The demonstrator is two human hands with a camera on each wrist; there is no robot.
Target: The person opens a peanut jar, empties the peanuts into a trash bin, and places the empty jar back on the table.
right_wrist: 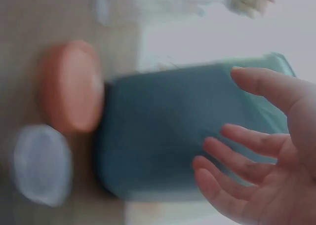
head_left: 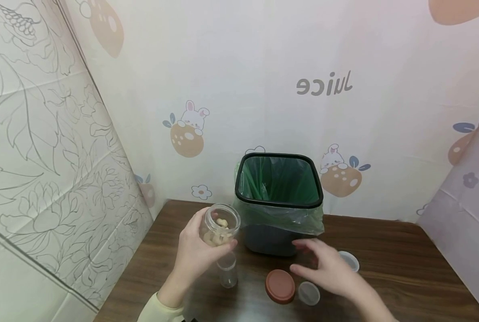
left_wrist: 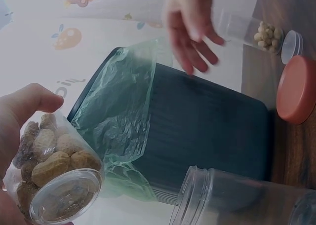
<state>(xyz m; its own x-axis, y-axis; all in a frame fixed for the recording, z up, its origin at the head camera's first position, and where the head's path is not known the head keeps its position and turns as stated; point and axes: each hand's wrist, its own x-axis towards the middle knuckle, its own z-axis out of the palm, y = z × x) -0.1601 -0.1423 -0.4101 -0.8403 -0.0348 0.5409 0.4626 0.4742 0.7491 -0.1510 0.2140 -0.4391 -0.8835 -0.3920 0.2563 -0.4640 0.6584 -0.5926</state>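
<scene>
In the head view my left hand (head_left: 197, 248) grips a clear jar (head_left: 220, 226), its open mouth tilted up toward the camera. Peanuts in their shells (left_wrist: 52, 156) show through its wall in the left wrist view. My right hand (head_left: 324, 266) hovers in front of the bin, fingers spread and holding nothing. Below it lie a red-brown lid (head_left: 280, 286) and a small translucent lid (head_left: 309, 293). An empty clear jar (head_left: 228, 270) stands under the left hand.
A dark bin (head_left: 269, 239) lined with a green plastic bag (head_left: 281, 217) stands at the back of the wooden table (head_left: 400, 268), by the patterned wall cloth. Right of it, partly behind my right hand, is another clear jar (left_wrist: 237, 25) with pale nuts at its bottom.
</scene>
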